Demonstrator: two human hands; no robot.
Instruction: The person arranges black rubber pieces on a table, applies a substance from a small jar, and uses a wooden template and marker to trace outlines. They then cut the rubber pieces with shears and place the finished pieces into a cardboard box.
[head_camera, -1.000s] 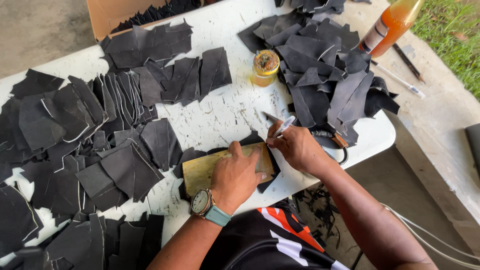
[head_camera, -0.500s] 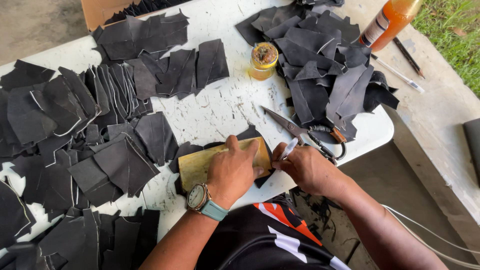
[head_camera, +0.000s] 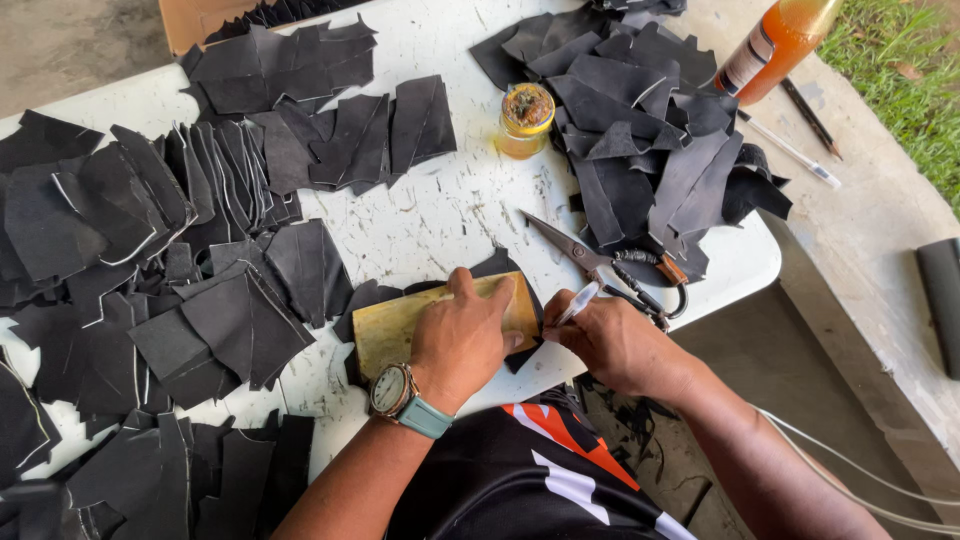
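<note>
My left hand (head_camera: 462, 342), with a wristwatch on its wrist, presses flat on a yellowish cardboard template (head_camera: 388, 332) that lies over a black leather piece (head_camera: 497, 266) at the near edge of the white table (head_camera: 440, 215). My right hand (head_camera: 612, 340) grips a silver pen (head_camera: 576, 304), its tip at the template's right edge. Black-handled scissors (head_camera: 600, 264) lie just beyond my right hand, blades pointing up-left.
Piles of cut black leather pieces (head_camera: 160, 250) cover the table's left side, and another heap (head_camera: 645, 140) sits at the right. A small open glue jar (head_camera: 526, 118) stands in the middle. An orange bottle (head_camera: 775, 45), a pencil and a pen lie on the concrete ledge.
My right hand has moved down from the template's top right corner to its right edge with the pen. The view has shifted slightly; my left hand stays on the template.
</note>
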